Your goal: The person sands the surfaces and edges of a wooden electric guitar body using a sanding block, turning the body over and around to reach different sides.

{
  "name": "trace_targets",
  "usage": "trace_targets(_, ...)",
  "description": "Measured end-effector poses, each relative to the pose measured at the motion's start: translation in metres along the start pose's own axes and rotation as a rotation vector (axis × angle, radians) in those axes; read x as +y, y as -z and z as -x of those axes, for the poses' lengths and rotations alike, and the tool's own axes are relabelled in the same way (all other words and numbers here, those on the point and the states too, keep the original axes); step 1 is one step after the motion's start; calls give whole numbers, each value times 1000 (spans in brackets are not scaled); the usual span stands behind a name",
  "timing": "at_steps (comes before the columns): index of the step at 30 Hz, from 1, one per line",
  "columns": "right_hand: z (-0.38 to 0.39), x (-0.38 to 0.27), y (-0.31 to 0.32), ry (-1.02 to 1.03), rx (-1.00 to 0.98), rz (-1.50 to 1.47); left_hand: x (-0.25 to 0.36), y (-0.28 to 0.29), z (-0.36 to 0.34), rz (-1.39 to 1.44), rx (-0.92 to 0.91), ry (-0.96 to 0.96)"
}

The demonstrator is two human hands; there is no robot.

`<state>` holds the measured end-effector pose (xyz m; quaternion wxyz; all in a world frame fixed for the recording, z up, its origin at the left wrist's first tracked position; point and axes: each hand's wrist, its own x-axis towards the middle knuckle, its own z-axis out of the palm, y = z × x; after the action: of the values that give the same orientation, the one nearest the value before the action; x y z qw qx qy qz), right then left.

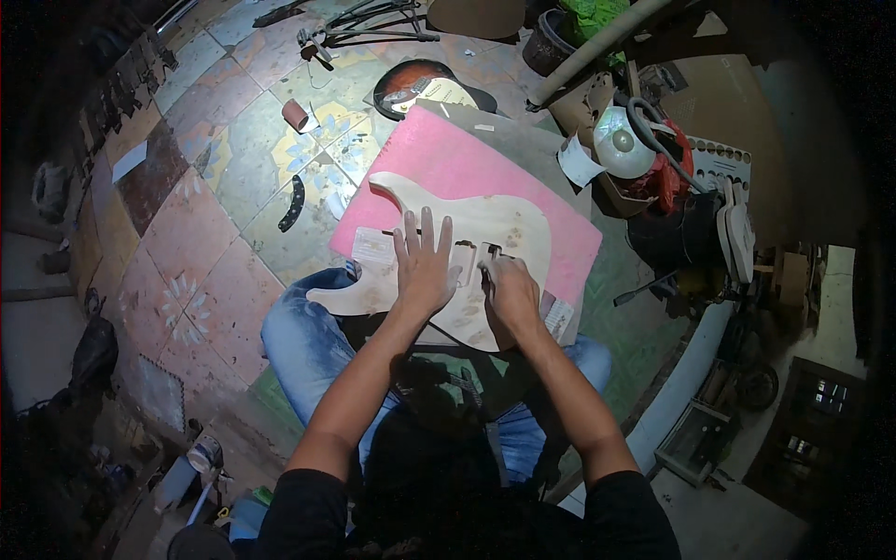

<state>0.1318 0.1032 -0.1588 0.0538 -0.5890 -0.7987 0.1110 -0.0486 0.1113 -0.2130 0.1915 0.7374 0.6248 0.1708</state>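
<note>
A pale unfinished wooden guitar body (504,219) lies on a pink pad (448,154) over a board in front of me, with cavities cut through its middle. My left hand (425,266) rests on the body, fingers stretched out and apart. My right hand (511,289) is closed at the dark slot right of centre, gripping something small and dark that is largely hidden by the fingers. A light patterned block (371,245) lies at the body's left side.
On the tiled floor (187,243) are a sanding roll (295,115), a dark curved strip (289,203), a sunburst guitar body (401,89) and black metal stands (359,33). A white lamp (616,140), red bag and black bucket-like container (667,238) crowd the right, below a slanted pole (588,51).
</note>
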Motion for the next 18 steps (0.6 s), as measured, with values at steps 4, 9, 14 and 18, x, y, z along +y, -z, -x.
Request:
trace_targets(4, 5, 17, 8, 110, -232, -23, 1, -3, 0, -1, 8, 5)
trace_targets(9, -13, 19, 14, 38, -1, 24, 11, 3, -2, 2, -9, 12)
trace_targets(14, 17, 15, 10, 201, -223, -30, 4, 5, -1, 2, 17, 7)
trace_targets(18, -16, 10, 27, 120, -70, -89, -1, 3, 2, -6, -3, 36)
